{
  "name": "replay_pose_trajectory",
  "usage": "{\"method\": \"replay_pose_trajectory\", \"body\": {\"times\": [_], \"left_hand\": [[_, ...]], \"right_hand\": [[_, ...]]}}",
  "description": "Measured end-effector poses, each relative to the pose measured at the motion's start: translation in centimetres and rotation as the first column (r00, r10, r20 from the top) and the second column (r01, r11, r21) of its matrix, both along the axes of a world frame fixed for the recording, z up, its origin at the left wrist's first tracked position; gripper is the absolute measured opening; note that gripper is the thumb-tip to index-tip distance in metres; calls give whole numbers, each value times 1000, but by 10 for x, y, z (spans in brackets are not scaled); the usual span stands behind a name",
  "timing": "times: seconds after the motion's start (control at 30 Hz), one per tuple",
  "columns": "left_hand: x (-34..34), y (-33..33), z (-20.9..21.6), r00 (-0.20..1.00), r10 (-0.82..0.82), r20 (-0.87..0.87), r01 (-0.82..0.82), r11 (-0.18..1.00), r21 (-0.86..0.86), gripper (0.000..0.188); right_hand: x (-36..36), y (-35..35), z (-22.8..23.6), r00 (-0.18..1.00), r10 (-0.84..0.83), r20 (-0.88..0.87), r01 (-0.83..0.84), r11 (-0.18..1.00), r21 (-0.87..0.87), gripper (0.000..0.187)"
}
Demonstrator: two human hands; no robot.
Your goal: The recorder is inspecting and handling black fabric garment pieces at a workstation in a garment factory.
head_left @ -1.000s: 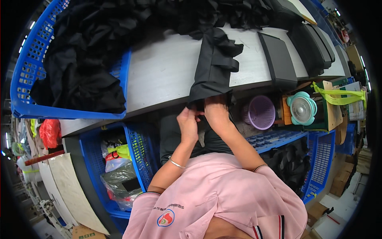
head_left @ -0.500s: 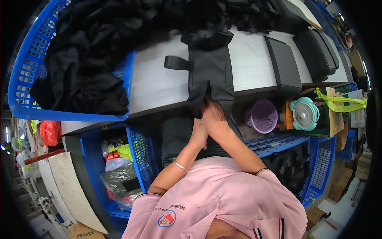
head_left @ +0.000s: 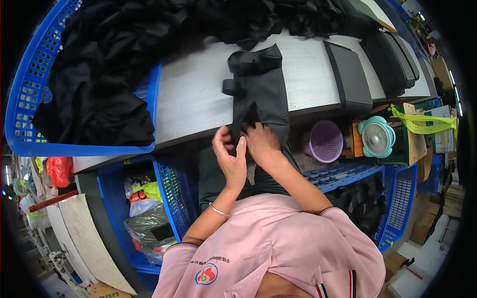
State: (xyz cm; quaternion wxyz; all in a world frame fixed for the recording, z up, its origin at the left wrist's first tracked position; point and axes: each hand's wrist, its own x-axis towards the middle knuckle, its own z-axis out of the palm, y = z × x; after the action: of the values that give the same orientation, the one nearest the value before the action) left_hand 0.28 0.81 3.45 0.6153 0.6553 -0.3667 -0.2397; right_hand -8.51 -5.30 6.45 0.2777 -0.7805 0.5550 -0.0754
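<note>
A long black fabric pouch (head_left: 263, 92) hangs over the front edge of the grey-white table, with a short strap loop (head_left: 232, 87) on its left side. Its near end has a dark pointed opening. My right hand (head_left: 262, 144) has its fingers bent onto the cloth at this opening, gripping it; the fingertips are partly hidden in the folds. Just left of it, my left hand (head_left: 231, 158) is raised with thumb and fingers apart and nothing in it. The far end of the pouch stands up in a fold.
A blue basket (head_left: 82, 145) heaped with black fabric (head_left: 99, 94) stands at the left. More black cloth lines the table's far side. Black panels (head_left: 350, 74) lie at right. Below the table are a purple basket (head_left: 325, 141), a teal fan (head_left: 376, 137) and a blue crate (head_left: 171, 186).
My left hand has come away from the right hand and opened to the left. The strap loop has curled inward, and the pouch's far end has shifted slightly.
</note>
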Motion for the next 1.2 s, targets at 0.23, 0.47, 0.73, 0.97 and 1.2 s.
{"method": "replay_pose_trajectory", "body": {"times": [0.23, 0.47, 0.73, 0.97, 1.2], "left_hand": [[40, -9, 14, 960, -197, 200, 214, 974, -70, 46], [48, 4, 7, 492, -360, -793, 324, 921, -217, 49], [48, -6, -2, 497, -254, -830, 489, 872, 27, 54], [39, 10, -7, 539, -294, -790, 486, 874, 6, 52], [46, 21, -19, 431, -291, -854, 567, 824, 6, 48]], "right_hand": [[-40, -5, -39, 959, 223, 175, -148, 921, -361, 32], [-38, 16, -23, 987, 137, 85, -87, 895, -438, 31], [-53, 76, 27, 791, 343, 507, -334, 936, -112, 20], [-94, 21, 57, 753, -180, 633, 338, 931, -137, 16], [-85, 19, 20, 214, -654, 726, -246, 683, 688, 22]]}}
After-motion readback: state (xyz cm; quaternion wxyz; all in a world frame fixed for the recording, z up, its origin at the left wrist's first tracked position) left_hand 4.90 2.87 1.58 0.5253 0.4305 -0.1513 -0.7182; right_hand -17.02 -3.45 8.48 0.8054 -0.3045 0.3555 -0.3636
